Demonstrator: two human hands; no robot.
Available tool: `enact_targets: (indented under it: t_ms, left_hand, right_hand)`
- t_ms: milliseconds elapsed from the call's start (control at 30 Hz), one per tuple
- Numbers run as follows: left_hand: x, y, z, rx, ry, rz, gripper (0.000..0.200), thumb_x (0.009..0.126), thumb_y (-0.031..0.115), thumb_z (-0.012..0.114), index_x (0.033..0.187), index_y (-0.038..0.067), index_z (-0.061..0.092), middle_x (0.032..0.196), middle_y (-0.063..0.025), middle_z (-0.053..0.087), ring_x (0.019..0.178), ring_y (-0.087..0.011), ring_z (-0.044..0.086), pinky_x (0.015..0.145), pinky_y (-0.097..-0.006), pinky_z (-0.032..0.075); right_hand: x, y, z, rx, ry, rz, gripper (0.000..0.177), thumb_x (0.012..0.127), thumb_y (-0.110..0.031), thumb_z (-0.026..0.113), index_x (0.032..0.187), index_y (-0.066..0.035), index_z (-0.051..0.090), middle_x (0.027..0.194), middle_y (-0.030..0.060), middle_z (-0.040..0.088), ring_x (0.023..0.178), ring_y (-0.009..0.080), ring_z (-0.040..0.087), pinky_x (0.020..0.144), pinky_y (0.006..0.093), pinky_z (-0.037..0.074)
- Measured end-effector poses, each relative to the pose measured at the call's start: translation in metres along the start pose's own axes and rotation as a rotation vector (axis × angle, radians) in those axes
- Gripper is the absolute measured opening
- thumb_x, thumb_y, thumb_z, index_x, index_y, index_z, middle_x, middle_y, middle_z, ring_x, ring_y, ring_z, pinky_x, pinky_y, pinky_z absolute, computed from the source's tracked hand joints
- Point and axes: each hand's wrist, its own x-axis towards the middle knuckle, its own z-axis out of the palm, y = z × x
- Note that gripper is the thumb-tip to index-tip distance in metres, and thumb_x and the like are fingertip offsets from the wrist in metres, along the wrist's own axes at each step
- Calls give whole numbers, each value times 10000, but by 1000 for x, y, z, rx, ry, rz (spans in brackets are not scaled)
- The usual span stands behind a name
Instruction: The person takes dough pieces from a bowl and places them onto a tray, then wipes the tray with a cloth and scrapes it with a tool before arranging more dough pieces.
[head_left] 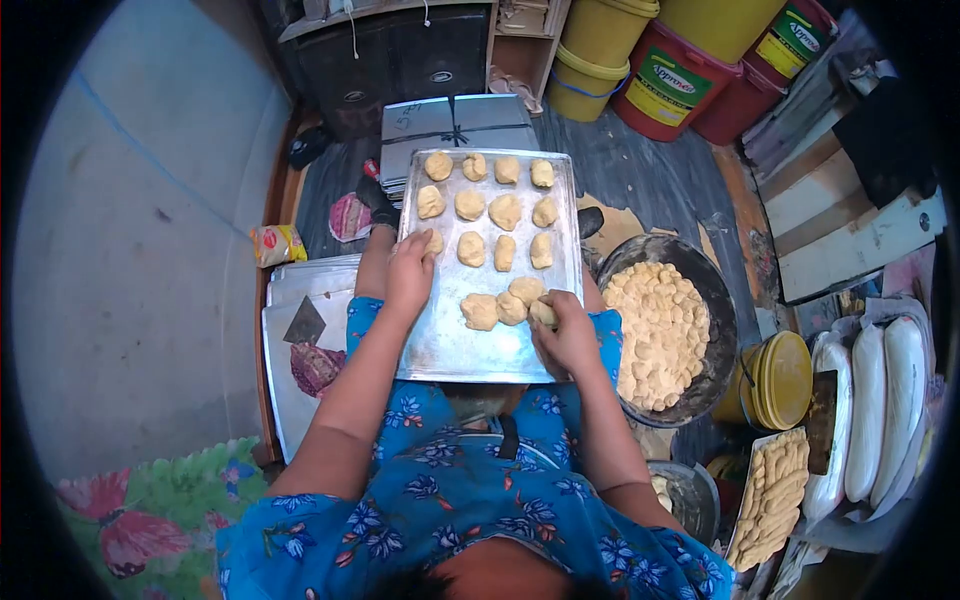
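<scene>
A metal baking tray (440,340) rests across my lap, with rows of dough pieces (470,205) on its upper part. My left hand (410,272) is at the tray's left edge, its fingers closed round a dough piece (433,242) at the left end of the third row. On the tray's lower right, my right hand (568,335) grips another dough piece (544,314). Beside that hand, several loose dough lumps (480,311) lie close together. To the right of the tray stands a large dark basin (722,330) heaped with dough lumps (655,335).
Tied metal trays (400,150) lie beyond my tray, and more sheets (275,345) at left. Yellow and red buckets (668,85) stand at the back right. A yellow tub (785,380), a dough-covered board (770,495) and white wrapped packs (865,410) are at right.
</scene>
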Motion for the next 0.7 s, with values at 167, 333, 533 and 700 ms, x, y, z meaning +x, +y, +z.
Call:
enact_targets:
  t_ms: [167, 333, 533, 700]
  left_hand:
    - [-43, 54, -7, -104, -103, 176, 459, 830, 187, 667, 1244, 15, 569, 1288, -167, 556, 1206, -354, 485, 1042, -460, 358]
    - [-81, 75, -18, -93, -359, 201, 494, 775, 200, 714, 1224, 42, 583, 1080, -165, 576, 1054, -367, 539, 917, -440, 419]
    - [-74, 48, -40, 57, -122, -70, 488, 830, 269, 688, 1248, 47, 569, 1048, -179, 552, 959, -378, 576, 827, -454, 481]
    - [-72, 31, -43, -93, -207, -18, 453, 840, 250, 671, 1235, 44, 586, 1207, -198, 502, 1040, -401, 561, 896, -450, 474]
  right_hand:
    - [7, 32, -3, 267, 48, 314, 325, 694, -11, 701, 996, 31, 593, 1203, 185, 588, 1085, 295, 589, 912, 385, 464]
    - [16, 12, -6, 136, 145, -6, 343, 682, 11, 646, 1023, 6, 601, 1087, 173, 599, 990, 304, 608, 884, 379, 481]
    - [21, -32, 5, -63, -256, -38, 309, 748, -54, 625, 1053, -92, 661, 1023, 150, 589, 958, 357, 605, 867, 435, 476]
    - [25, -54, 38, -94, -245, 57, 249, 802, -163, 642, 1043, -108, 669, 926, 143, 613, 893, 356, 623, 793, 459, 496]
